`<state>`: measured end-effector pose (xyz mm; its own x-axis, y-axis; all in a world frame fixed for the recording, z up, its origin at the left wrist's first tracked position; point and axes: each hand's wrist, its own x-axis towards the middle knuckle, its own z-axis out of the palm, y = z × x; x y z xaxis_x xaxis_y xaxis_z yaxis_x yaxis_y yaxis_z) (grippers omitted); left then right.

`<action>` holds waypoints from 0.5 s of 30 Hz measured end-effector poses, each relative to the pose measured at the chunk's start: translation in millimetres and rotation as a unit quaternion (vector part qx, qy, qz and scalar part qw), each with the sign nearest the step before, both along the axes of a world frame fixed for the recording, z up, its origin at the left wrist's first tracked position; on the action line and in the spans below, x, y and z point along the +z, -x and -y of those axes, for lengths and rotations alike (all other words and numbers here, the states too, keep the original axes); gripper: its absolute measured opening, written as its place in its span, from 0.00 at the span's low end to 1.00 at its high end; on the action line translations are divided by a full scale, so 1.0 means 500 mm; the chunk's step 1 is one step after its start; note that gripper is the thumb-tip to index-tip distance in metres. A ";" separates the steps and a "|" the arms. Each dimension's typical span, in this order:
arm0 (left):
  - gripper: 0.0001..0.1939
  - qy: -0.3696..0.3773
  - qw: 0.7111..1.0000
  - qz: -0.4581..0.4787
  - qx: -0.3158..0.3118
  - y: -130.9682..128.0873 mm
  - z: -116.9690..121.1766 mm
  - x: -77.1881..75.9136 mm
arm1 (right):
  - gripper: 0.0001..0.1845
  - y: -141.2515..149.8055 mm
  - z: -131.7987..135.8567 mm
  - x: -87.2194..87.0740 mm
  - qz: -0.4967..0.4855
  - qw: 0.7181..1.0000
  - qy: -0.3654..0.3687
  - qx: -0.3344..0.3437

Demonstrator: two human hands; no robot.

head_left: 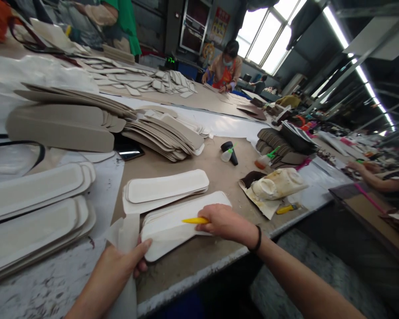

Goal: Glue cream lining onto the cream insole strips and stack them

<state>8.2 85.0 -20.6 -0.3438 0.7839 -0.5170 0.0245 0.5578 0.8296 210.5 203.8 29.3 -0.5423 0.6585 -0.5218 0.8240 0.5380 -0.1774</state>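
In my right hand is a yellow pointed tool, its tip lying over a long white rounded panel. This panel tops a small fanned stack near the table edge. My left hand is closed at the panel's left end, thumb on top and fingers curled at the edge. Against that hand lies a strip of thin translucent paper; whether the fingers also grip it, I cannot tell. Just behind, a second stack of white panels rests on the brown table surface.
More white panels lie at left. Grey-brown panel stacks stand behind, beside a dark phone. Rightward are small glue bottles, a glue-stained container and a yellow-handled tool. A co-worker stands across the table.
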 end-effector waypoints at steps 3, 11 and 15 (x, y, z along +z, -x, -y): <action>0.15 0.009 1.000 0.002 -0.025 0.003 -0.002 0.005 | 0.09 -0.082 -0.015 0.012 -0.021 0.996 -0.042 -0.081; 0.18 0.002 0.999 -0.030 -0.018 0.010 -0.004 -0.044 | 0.11 -0.106 -0.037 -0.009 0.019 0.981 -0.146 -0.129; 0.20 0.035 0.996 -0.082 -0.022 0.008 -0.005 -0.051 | 0.12 -0.095 -0.047 -0.023 0.045 0.980 -0.173 -0.092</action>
